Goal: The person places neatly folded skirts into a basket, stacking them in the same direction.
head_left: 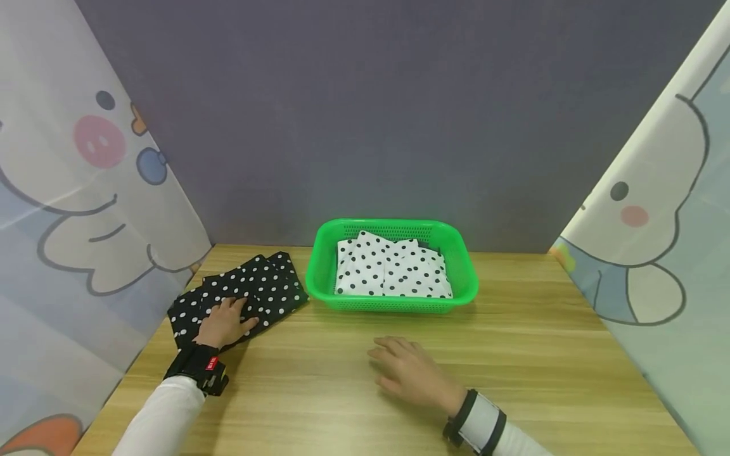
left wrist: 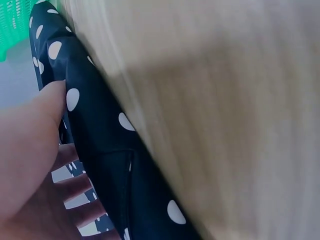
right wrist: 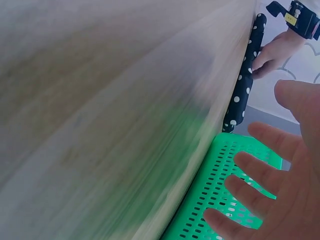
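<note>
Black cloth with white dots (head_left: 274, 285) lies folded in overlapping layers at the left of the table. My left hand (head_left: 224, 323) rests on its near part with fingers spread; in the left wrist view the thumb (left wrist: 52, 97) lies against the dotted cloth (left wrist: 100, 125). My right hand (head_left: 410, 373) hovers over the table in front of the green basket (head_left: 390, 304), holding nothing, its fingers (right wrist: 260, 170) apart and relaxed. White cloth with black dots (head_left: 393, 269) lies folded inside the basket.
The wooden table (head_left: 542, 354) meets a dark grey panel (head_left: 376, 126) at the back. Sheets with cartoon prints, a left sheet (head_left: 68, 190) and a right sheet (head_left: 644, 253), border the sides. The basket stands near the back edge, just right of the black cloth.
</note>
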`<control>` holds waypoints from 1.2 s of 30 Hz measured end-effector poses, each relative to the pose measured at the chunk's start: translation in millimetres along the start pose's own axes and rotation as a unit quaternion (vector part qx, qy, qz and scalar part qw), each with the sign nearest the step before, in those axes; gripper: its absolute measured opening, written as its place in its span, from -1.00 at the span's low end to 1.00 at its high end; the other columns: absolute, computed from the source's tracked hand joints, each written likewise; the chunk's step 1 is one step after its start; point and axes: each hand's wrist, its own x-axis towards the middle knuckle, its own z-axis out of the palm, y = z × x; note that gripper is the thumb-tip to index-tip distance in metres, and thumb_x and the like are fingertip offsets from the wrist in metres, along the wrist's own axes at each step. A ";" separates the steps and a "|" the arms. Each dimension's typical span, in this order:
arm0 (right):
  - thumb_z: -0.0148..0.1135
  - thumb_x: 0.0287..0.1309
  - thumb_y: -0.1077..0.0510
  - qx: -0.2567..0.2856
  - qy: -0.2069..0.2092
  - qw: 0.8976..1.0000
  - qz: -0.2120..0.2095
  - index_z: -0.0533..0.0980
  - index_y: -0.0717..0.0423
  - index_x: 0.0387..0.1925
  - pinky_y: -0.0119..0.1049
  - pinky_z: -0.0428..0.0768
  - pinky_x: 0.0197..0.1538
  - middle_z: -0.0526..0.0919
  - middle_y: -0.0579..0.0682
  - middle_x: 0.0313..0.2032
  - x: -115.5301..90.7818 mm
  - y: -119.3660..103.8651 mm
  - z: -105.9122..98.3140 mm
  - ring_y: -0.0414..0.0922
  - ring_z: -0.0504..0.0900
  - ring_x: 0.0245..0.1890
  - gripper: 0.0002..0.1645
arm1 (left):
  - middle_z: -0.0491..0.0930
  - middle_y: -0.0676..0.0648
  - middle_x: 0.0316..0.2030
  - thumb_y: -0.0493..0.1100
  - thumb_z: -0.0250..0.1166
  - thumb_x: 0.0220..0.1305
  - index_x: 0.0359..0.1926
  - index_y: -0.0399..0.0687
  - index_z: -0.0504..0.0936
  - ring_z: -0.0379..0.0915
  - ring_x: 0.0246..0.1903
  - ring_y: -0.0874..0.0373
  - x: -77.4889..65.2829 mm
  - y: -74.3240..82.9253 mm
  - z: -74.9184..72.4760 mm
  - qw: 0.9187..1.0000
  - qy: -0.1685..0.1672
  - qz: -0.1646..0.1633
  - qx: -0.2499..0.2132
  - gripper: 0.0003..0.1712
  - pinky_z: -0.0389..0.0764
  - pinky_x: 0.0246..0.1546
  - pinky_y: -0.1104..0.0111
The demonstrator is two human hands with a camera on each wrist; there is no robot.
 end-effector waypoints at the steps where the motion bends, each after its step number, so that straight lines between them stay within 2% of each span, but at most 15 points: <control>1: 0.14 0.13 -0.13 0.001 -0.005 1.000 0.001 0.41 -0.05 0.15 0.06 0.39 0.13 0.37 0.07 0.22 -0.2 -0.4 -0.4 0.04 0.37 0.18 -0.44 | 0.20 -0.50 0.14 0.09 0.19 0.17 0.22 -0.39 0.27 0.14 0.08 -0.50 -2.6 0.4 -0.8 1.000 0.000 0.003 -0.001 -0.23 0.32 -0.10 -0.28; 8: 0.14 0.14 -0.12 0.004 -0.005 1.000 0.003 0.40 -0.05 0.16 0.07 0.39 0.13 0.36 0.05 0.23 -0.7 -1.2 -1.2 0.03 0.36 0.20 -0.44 | 0.30 -0.46 0.06 0.06 0.28 0.09 0.16 -0.39 0.35 0.26 -0.02 -0.45 -22.9 3.7 0.9 0.998 0.030 0.049 0.005 -0.25 0.40 -0.22 -0.24; 15: 0.14 0.14 -0.12 -0.001 0.001 1.000 -0.008 0.39 -0.03 0.17 0.05 0.42 0.11 0.36 0.05 0.22 4.5 -4.2 -2.6 0.02 0.38 0.18 -0.43 | 0.35 -0.36 0.03 0.05 0.34 0.01 0.12 -0.29 0.42 0.32 -0.05 -0.39 -45.1 7.2 7.1 0.995 0.050 0.086 0.020 -0.29 0.44 -0.30 -0.21; 21: 0.14 0.14 -0.12 0.004 -0.006 1.000 -0.012 0.35 -0.01 0.21 0.03 0.42 0.11 0.35 0.05 0.23 11.4 -9.2 -3.1 0.01 0.38 0.18 -0.39 | 0.38 -0.28 0.01 0.07 0.38 -0.04 0.08 -0.22 0.46 0.37 -0.09 -0.34 -64.1 13.0 10.6 0.993 0.061 0.100 0.027 -0.30 0.47 -0.34 -0.16; 27: 0.14 0.14 -0.11 0.011 -0.005 1.000 -0.009 0.32 0.01 0.23 -0.03 0.42 0.14 0.37 0.04 0.21 18.9 -12.5 0.0 -0.02 0.40 0.16 -0.36 | 0.40 -0.24 0.01 0.08 0.40 -0.08 0.06 -0.19 0.49 0.39 -0.09 -0.29 -75.5 21.2 13.2 0.991 0.072 0.111 0.027 -0.31 0.51 -0.40 -0.09; 36: 0.13 0.15 -0.09 0.014 -0.007 0.999 -0.036 0.33 0.03 0.21 -0.12 0.41 0.17 0.41 0.06 0.18 27.1 -20.6 8.8 -0.04 0.43 0.15 -0.38 | 0.42 -0.23 0.03 0.12 0.41 -0.13 0.05 -0.13 0.51 0.40 -0.06 -0.24 -95.3 43.7 17.2 0.991 0.067 0.109 0.044 -0.29 0.52 -0.35 -0.10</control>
